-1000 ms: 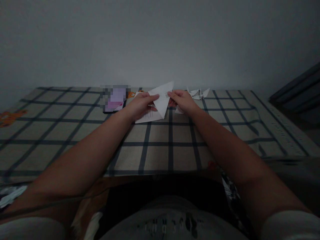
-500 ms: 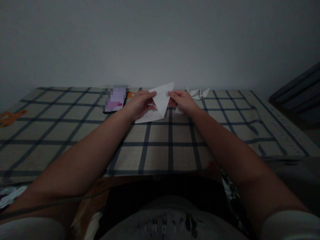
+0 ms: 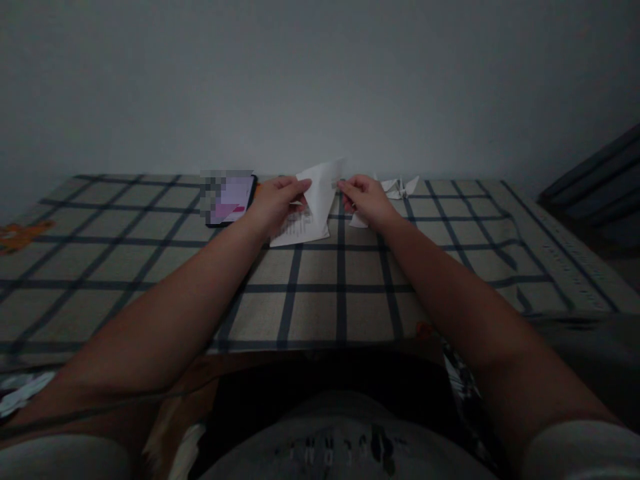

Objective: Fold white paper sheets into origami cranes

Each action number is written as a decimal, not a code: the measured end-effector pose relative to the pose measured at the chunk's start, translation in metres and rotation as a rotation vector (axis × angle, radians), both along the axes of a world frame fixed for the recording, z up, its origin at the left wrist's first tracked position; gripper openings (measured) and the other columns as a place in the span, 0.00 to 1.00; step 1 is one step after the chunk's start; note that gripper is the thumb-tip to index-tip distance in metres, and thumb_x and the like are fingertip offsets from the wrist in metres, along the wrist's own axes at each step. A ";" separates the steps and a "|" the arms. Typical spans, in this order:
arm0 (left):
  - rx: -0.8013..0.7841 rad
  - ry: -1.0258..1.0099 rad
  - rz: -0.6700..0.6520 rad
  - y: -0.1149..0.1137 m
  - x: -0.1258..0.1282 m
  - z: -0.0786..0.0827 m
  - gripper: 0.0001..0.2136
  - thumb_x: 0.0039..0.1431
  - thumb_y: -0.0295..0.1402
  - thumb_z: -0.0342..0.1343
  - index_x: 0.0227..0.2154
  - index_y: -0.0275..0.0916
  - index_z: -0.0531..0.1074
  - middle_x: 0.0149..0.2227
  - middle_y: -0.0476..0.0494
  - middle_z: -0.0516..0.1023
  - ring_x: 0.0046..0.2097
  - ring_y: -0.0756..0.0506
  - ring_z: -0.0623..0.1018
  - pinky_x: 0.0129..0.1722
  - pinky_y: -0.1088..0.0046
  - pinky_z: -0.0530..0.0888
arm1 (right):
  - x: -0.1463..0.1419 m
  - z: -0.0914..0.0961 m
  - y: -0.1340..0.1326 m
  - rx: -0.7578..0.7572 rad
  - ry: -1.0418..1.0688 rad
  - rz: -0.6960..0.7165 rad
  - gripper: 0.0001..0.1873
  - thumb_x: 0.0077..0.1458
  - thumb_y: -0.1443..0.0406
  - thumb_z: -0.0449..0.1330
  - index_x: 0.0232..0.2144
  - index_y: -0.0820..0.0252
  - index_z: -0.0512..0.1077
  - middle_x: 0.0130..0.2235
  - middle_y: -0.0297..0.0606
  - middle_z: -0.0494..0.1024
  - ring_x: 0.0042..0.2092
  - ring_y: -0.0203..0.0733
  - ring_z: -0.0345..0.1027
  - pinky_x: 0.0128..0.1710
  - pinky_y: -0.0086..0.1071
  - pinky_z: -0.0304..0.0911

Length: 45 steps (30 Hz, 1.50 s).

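Dim light falls on a plain grey wall (image 3: 320,87) behind a checked-cloth table (image 3: 320,313).

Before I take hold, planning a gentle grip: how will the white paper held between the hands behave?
The white paper is probably light, being thin-looking. Its upper corner juts up without obvious drooping, suggesting slight stiffness, but thin edges might crease.

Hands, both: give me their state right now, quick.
Left hand: closed, holding the white paper between thumb and fingers.
Right hand: thumb and finger pinched closed at the paper's right edge; firmness cannot be told.
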State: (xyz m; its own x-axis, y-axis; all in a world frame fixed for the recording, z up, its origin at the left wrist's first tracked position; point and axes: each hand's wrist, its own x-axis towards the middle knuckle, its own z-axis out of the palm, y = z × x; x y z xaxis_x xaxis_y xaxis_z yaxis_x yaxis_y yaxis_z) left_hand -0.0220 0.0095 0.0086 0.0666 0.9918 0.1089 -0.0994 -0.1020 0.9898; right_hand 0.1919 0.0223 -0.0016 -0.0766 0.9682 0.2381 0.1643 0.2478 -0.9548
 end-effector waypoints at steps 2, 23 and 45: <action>0.021 0.022 0.043 0.000 0.000 0.000 0.13 0.52 0.37 0.71 0.24 0.38 0.72 0.25 0.50 0.74 0.26 0.53 0.73 0.26 0.81 0.71 | 0.000 0.000 -0.001 0.053 0.033 0.006 0.18 0.62 0.52 0.69 0.34 0.54 0.68 0.24 0.25 0.69 0.23 0.30 0.63 0.24 0.24 0.60; 0.104 0.022 0.158 0.011 -0.005 -0.005 0.22 0.55 0.53 0.68 0.29 0.42 0.68 0.31 0.46 0.76 0.36 0.46 0.79 0.35 0.71 0.76 | -0.003 0.008 -0.011 0.087 -0.020 0.132 0.11 0.53 0.76 0.56 0.31 0.54 0.65 0.27 0.27 0.69 0.27 0.33 0.66 0.32 0.29 0.65; 0.127 -0.082 0.169 0.029 -0.013 -0.016 0.18 0.54 0.47 0.70 0.37 0.42 0.71 0.35 0.47 0.79 0.39 0.45 0.82 0.38 0.72 0.77 | 0.004 -0.002 -0.002 0.203 -0.107 0.148 0.10 0.53 0.60 0.70 0.33 0.56 0.73 0.39 0.35 0.74 0.37 0.36 0.67 0.34 0.29 0.65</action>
State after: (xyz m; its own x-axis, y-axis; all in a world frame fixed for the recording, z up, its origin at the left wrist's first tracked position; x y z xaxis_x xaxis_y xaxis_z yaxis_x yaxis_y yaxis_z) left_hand -0.0348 0.0388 -0.0075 -0.1135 0.9662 0.2315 -0.1502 -0.2470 0.9573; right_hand 0.1962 0.0203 -0.0035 -0.2491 0.8780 0.4087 0.2092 0.4608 -0.8625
